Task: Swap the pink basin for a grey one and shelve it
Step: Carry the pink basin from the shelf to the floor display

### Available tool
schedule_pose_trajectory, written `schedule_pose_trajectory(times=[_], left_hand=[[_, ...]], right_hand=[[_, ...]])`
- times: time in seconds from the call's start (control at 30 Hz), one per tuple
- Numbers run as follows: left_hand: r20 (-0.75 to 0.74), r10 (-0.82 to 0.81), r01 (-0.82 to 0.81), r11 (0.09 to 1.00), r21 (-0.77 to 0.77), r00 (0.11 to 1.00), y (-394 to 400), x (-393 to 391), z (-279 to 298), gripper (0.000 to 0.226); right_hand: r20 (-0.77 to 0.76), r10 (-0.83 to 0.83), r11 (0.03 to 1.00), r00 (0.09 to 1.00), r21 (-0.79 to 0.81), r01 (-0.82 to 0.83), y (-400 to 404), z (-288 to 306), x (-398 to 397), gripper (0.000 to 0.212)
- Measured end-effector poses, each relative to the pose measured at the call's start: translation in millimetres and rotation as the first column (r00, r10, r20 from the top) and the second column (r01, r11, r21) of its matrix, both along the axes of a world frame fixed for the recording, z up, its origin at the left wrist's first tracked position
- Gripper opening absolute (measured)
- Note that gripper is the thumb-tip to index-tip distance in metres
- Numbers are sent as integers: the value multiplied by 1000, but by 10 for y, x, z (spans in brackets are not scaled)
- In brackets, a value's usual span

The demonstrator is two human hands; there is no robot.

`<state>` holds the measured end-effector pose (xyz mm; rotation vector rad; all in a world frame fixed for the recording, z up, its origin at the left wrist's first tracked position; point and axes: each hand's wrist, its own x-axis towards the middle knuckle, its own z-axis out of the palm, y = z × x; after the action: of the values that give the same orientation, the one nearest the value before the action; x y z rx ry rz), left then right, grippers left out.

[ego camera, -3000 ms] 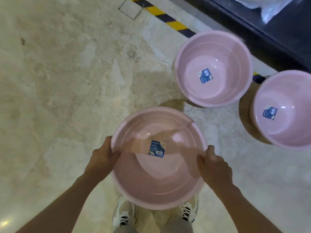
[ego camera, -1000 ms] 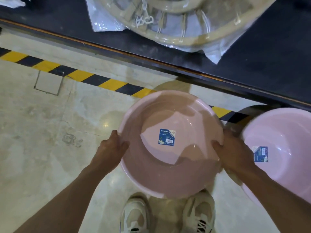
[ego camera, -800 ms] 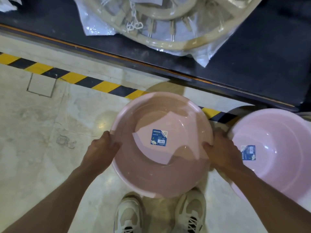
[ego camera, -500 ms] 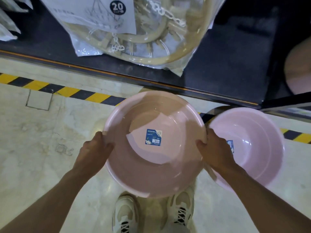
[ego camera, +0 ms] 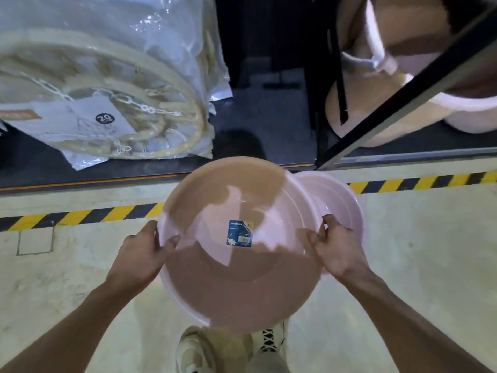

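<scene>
I hold a pink basin (ego camera: 236,286) level in front of me, with a blue label stuck in its bottom. My left hand (ego camera: 139,254) grips its left rim and my right hand (ego camera: 336,249) grips its right rim. A second pink basin (ego camera: 341,200) stands on the floor just behind the right rim, partly hidden by the one I hold. More pink basins (ego camera: 403,84) lie on the low dark shelf (ego camera: 269,125) at the upper right, behind a black frame post. No grey basin is in view.
A beige round clip hanger in a plastic bag (ego camera: 102,84) lies on the shelf at the left. Yellow-black hazard tape (ego camera: 80,216) runs along the marble floor by the shelf edge. My shoes (ego camera: 196,351) show below the basin.
The view has tilted up and swung right, bringing the shelf and its stacked basins into sight. The held basin has moved toward the shelf edge, over part of the floor basin.
</scene>
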<state>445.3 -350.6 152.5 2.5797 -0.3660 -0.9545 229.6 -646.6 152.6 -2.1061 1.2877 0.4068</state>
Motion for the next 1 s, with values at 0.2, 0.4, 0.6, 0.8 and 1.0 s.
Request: schedule_pose_trajectory(times=[0.2, 0.4, 0.6, 0.8, 1.0], left_hand=[[32, -125, 126, 991, -43, 992, -845, -186, 230, 21], [28, -249, 250, 968, -38, 968, -1614, -579, 356, 21], [13, -326, 326, 945, -18, 945, -2127, -947, 268, 24], [65, -367, 366, 930, 33, 928, -2306, -1044, -53, 43], [102, -412, 407, 911, 64, 905, -2325, -953, -563, 46]], right_hand=[[8, -215, 976, 977, -44, 215, -398, 401, -610, 27], [19, -364, 929, 931, -68, 364, -844, 582, -1278, 24], [-6, -428, 902, 904, -64, 427, -1124, 446, -1818, 24], [-19, -411, 909, 911, -78, 409, -1245, 139, -1949, 27], [-15, -385, 920, 923, -81, 382, -1270, -363, -1870, 32]])
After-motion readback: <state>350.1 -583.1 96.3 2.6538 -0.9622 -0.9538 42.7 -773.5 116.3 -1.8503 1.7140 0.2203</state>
